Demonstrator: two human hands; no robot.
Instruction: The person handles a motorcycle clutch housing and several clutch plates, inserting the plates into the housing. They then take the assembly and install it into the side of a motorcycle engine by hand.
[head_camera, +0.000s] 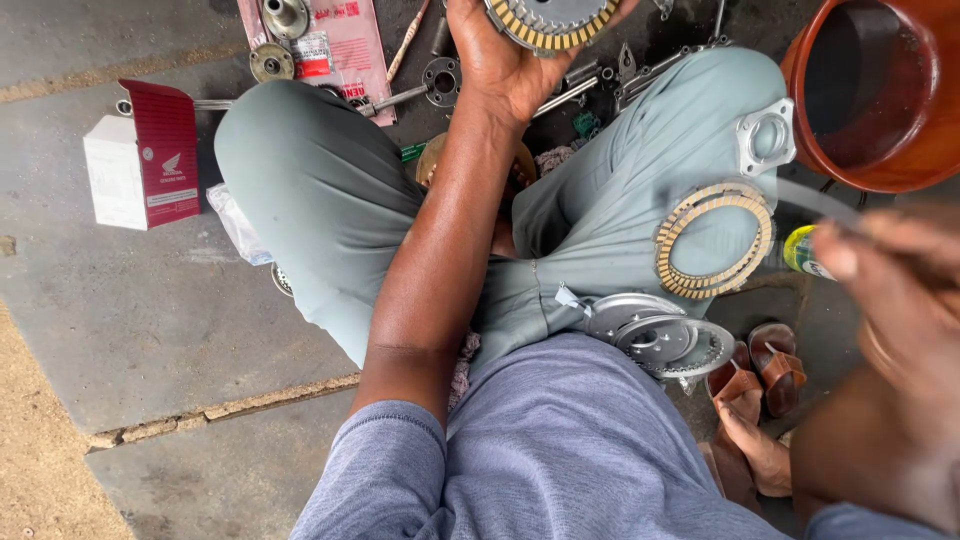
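Head view: grey concrete floor (150, 330), cracked.

Person seated cross-legged on concrete floor (150, 310), grey trousers. Left hand (500, 55) reaches forward at top edge, gripping a stack of friction discs (550, 22) with tan toothed rims. Right hand (900, 290) blurred, close to camera, holding a thin dark ring (815, 200). One friction ring (714, 240) lies on the right thigh; square metal bracket (766, 137) just above it. Steel clutch plates (660, 335) rest at the lap. Orange-brown bucket (935, 150) upper right; red-and-white carton (142, 155) far left.
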